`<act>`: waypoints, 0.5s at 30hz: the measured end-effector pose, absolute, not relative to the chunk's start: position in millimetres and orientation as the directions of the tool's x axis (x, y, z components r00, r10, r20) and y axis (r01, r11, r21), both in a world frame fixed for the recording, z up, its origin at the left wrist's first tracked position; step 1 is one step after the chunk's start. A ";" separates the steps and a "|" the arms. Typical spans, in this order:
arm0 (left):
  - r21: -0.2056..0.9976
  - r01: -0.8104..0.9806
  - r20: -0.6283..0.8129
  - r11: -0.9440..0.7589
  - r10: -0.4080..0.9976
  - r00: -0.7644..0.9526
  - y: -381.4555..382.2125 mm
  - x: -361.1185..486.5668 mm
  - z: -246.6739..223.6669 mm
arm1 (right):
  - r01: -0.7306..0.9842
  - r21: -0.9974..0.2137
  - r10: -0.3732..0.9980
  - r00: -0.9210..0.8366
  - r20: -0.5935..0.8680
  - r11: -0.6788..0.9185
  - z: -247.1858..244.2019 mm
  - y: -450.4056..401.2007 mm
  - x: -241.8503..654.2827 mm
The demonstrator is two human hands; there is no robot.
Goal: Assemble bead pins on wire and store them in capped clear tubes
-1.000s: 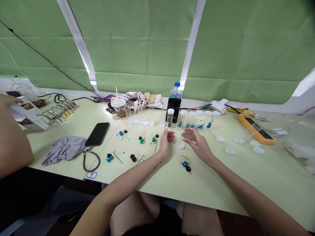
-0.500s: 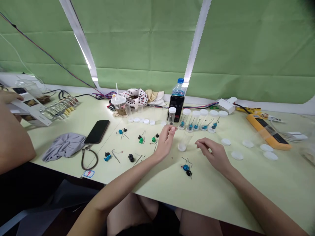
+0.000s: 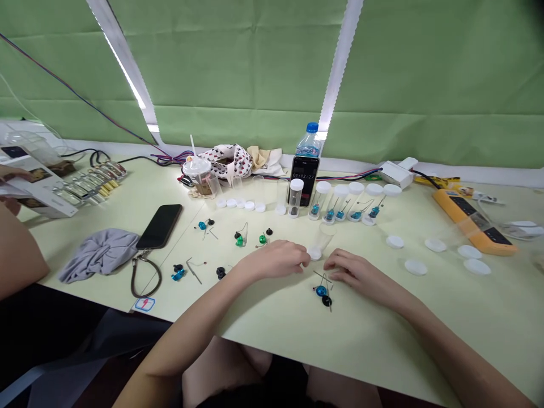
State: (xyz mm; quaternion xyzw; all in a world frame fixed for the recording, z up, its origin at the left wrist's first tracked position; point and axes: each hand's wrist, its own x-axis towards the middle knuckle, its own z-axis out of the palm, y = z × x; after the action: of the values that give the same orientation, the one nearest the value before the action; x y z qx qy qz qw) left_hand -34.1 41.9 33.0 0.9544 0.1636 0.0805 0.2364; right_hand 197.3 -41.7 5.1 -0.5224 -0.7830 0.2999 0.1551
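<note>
Left of upright clear plastic tube (image 3: 323,238) with white base: left hand (image 3: 280,259), fingers curled, cannot tell if gripping. To its right, right hand (image 3: 355,271), fingers loosely open, near thin metal rods (image 3: 323,277). In front, round blue part (image 3: 321,290) beside round black part (image 3: 326,301).

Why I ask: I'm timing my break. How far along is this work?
Five capped tubes with blue parts inside look done. Nothing is clearly in hand: the left hand is beside a clear tube, the right hand near a loose blue wheel. Left over are that wheel and the loose green parts on the table, among others.
</note>
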 end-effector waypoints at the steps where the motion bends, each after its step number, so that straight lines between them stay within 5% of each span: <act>1: 0.454 0.280 0.043 -0.846 0.335 0.941 42.9 -34.5 29.9 | 0.729 -0.632 0.915 -0.396 -0.074 0.264 5.2 -41.8 196.7; 15: 0.498 0.265 -0.056 -0.825 0.275 0.960 49.4 -32.2 12.9 | 0.737 -0.643 0.891 -0.415 -0.187 0.209 8.1 -44.8 188.0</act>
State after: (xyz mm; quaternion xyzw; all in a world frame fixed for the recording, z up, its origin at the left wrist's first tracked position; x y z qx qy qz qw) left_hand -32.2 49.4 12.9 0.9553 0.1414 0.0089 0.2595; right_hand 188.0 -44.8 8.1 -0.5290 -0.7691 0.3404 0.1129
